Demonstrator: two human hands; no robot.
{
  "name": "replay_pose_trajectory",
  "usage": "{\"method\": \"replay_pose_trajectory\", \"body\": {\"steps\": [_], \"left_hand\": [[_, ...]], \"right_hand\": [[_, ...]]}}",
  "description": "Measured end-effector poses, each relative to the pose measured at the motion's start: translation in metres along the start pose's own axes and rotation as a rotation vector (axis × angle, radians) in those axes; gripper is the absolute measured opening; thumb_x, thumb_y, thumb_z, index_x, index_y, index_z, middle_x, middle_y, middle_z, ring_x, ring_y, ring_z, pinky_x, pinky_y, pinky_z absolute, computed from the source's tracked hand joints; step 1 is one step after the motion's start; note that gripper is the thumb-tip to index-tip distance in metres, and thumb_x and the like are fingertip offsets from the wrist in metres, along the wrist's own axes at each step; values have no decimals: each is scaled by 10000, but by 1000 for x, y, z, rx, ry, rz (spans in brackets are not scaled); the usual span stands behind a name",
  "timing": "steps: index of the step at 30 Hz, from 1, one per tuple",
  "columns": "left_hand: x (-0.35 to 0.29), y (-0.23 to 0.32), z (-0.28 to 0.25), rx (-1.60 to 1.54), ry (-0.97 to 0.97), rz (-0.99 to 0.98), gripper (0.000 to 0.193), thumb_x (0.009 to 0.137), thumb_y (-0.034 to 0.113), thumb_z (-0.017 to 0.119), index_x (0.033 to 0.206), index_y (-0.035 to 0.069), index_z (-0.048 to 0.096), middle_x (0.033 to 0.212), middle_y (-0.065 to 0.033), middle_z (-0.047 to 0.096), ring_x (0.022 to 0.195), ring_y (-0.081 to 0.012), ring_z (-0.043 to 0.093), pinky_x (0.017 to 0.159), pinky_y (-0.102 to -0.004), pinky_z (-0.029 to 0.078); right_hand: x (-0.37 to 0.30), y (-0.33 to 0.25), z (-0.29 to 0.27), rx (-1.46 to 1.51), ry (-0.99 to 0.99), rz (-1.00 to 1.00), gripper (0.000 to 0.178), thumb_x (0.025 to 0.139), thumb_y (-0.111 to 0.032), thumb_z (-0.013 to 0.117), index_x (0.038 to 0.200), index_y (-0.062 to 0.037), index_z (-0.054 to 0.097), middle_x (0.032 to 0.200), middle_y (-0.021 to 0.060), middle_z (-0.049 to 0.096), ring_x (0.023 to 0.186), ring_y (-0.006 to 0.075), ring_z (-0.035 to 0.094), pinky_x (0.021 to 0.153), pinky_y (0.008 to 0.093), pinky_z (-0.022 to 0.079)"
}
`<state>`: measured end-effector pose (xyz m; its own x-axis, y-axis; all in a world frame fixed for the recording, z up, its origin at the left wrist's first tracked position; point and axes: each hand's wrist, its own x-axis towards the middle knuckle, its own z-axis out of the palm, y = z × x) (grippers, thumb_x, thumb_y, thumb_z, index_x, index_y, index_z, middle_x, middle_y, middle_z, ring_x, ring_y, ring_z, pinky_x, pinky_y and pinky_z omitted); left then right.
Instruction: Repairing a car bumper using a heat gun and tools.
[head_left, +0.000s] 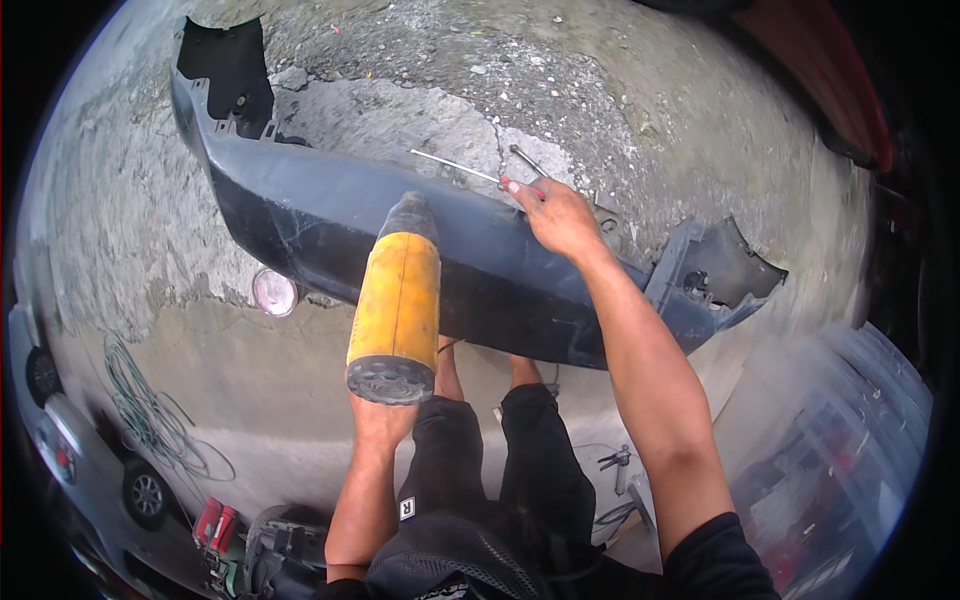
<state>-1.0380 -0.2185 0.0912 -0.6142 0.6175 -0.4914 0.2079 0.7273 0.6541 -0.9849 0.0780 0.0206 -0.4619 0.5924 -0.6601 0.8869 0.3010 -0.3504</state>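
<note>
A dark car bumper cover (pixel 330 190) stretches across in front of me, its two ends bent away to the far side. My left hand (pixel 382 420) is closed round a yellow heat gun (pixel 398 300), whose body hides the fingers. Its black nozzle (pixel 410 214) points at the bumper's upper face. Over the bumper's far edge, my right hand (pixel 562 222) grips a red-handled screwdriver (pixel 455 166), the long shaft pointing left. Beside that hand a dark metal rod (pixel 525 160) sticks out; I cannot tell whether it is held too.
Broken concrete and gravel (pixel 480 80) lie beyond the bumper. At left are a round pinkish lid or can (pixel 275 292), a coiled green hose (pixel 140 390) and a grey car (pixel 75 450). A caulking gun (pixel 620 468) and plastic-covered items (pixel 840 430) are at right.
</note>
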Motion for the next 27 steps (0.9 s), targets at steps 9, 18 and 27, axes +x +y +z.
{"method": "replay_pose_trajectory", "body": {"steps": [9, 18, 27], "left_hand": [[-22, 4, 13, 81, -9, 228, 325, 759, 174, 702, 1052, 40, 668, 1032, -106, 691, 972, -284, 650, 832, -365, 499], [-33, 23, 24, -275, -285, 53, 359, 768, 164, 721, 1097, 37, 658, 1071, -150, 680, 973, -268, 667, 837, -348, 525], [-20, 89, 63, -1, -428, 129, 434, 723, 137, 757, 1126, 24, 644, 1090, -162, 671, 1000, -297, 662, 869, -344, 519]], "right_hand": [[-50, 116, -31, 140, 315, 5, 597, 925, -541, 499, 1044, 26, 642, 939, 283, 647, 953, 437, 614, 847, 463, 457], [-149, 194, -44, 168, 321, 369, 572, 932, -522, 508, 947, 40, 609, 877, 280, 632, 879, 465, 599, 783, 469, 459], [-134, 209, -36, 142, 251, 349, 543, 942, -501, 501, 1032, 22, 620, 939, 286, 644, 947, 461, 606, 814, 485, 462]]}}
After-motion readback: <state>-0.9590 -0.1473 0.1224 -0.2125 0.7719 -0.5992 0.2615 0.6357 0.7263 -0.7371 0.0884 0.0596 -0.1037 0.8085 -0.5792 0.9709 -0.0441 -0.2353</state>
